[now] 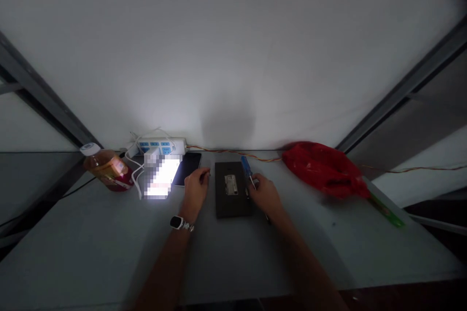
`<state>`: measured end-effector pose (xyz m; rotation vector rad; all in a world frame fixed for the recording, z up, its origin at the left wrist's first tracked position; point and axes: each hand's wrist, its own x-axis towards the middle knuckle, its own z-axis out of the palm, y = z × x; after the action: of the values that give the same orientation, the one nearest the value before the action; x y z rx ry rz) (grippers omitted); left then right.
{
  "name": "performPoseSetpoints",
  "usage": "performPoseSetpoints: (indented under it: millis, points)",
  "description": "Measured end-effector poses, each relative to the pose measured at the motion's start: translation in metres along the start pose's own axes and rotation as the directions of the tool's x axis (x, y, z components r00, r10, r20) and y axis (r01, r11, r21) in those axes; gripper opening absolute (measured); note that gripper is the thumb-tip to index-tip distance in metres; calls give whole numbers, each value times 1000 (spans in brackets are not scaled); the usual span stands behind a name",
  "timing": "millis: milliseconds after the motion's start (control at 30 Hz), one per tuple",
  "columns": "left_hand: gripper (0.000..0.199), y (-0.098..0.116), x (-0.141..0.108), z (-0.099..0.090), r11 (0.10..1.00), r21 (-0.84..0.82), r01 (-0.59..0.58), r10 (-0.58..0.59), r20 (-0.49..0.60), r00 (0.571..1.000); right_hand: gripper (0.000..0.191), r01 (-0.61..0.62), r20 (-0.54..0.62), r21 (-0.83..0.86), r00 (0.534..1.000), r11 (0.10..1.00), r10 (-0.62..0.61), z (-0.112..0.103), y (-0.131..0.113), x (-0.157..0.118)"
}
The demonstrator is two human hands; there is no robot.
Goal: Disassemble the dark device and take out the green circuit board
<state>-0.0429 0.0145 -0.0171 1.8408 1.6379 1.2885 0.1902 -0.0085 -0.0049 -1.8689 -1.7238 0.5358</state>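
Between the left hand and right hand a dark flat box lies on the table — its label too small to read. Right holds a blue-handled screwdriver; left's fingers are curled, contents unclear — behind it, a dark phone and power strip.

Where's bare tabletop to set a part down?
Bare: front left, nearer than the bottle and lit screen; just nearer than the dark box; between the right hand and red bag. Crowded: back left, around the power strip and dark phone.
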Motion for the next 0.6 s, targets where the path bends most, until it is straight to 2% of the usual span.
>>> performPoseSetpoints:
  millis: [100, 233, 400, 500, 600]
  points:
    - [28, 6, -8, 7, 993, -86, -82, 82, -4, 997, 13, 0, -16, -61, 1000, 998, -1, 0, 0, -2]
    - [40, 12, -20, 28, 984, -147, -105, 113, 51, 992, 9, 11, -23, -50, 1000, 999, -12, -1, 1, -3]
    - [49, 8, -29, 45, 982, -184, -52, 73, 110, 991, 12, 35, 23, 24, 999, 999, -36, -3, 4, -3]
    - [53, 5, -31, 49, 979, -202, -29, 53, 114, 992, 22, 48, -56, -9, 997, 999, -48, -3, 2, -4]
    - [60, 5, -32, 50, 979, -203, 3, 22, 122, 992, 23, 125, -118, -114, 983, 986, -138, -1, -4, -7]
